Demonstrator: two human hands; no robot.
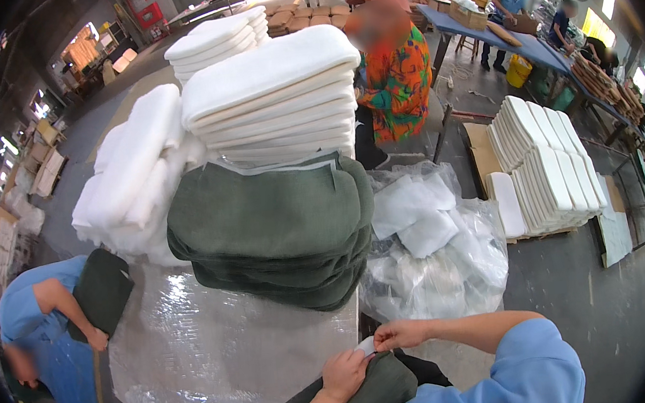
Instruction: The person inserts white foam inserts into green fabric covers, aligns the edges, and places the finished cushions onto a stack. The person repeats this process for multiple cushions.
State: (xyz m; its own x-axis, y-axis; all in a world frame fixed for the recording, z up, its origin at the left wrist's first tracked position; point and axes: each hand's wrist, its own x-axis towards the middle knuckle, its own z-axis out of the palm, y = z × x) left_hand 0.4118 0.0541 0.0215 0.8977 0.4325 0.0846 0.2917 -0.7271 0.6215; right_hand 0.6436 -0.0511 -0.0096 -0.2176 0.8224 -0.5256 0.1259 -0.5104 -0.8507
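Note:
Close to my body lies a dark green fabric cushion cover (387,386), with a bit of white padding (366,346) showing at its end. My left hand (345,376) is closed on the cover beside that white end. My right hand (397,335) pinches the edge there, its fingertips next to the left hand; exactly what lies between them is too small to tell. Ahead, a pile of dark green covers (262,215) rests on the plastic-wrapped table (195,330).
White pads are stacked behind the green pile (271,74), with more pads (133,165) to its left. Clear plastic bags of white pieces (435,245) sit at the right. A co-worker at left holds a green cushion (102,289); another person (395,70) stands behind the stacks.

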